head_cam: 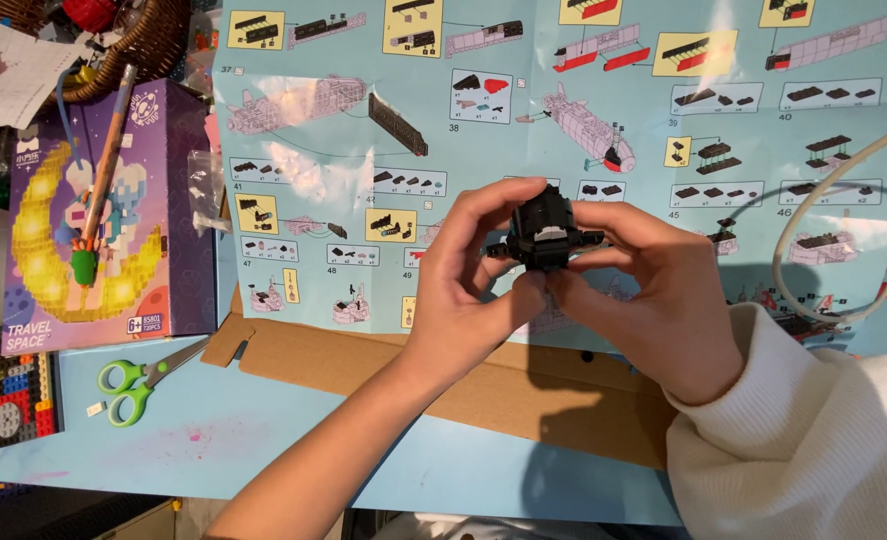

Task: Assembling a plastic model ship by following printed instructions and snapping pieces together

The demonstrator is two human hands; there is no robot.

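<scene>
1. Pale blue table (264, 440) forms the work surface; a large blue instruction sheet (564, 110) lies spread flat across the far half, facing the person, so its step diagrams remain readable above the hands.
2. Left hand (469, 290) and right hand (654, 300) meet at frame centre; both are closed in a fingertip grip on a small black brick assembly (547, 232), held just above the sheet; thumbs and fingers pinch from opposite sides, which appears to steady the part.
3. Right forearm wears a cream knit sleeve (804, 440) at 4 o'clock; the left forearm is bare.
4. Flat brown cardboard (364, 365) lies under the near edge of the sheet, at 6 o'clock of the hands.
5. Purple toy box (114, 220) stands at 9 o'clock; its contents cannot be seen; a pencil (104, 160) rests across its front.
6. Green-handled scissors (139, 380) lie at 8 o'clock, blades shut, well apart from the hands.
7. Tray of coloured bricks (4, 390) sits at the left edge; a wicker basket (144, 45) at 11 o'clock holds unclear items.
</scene>
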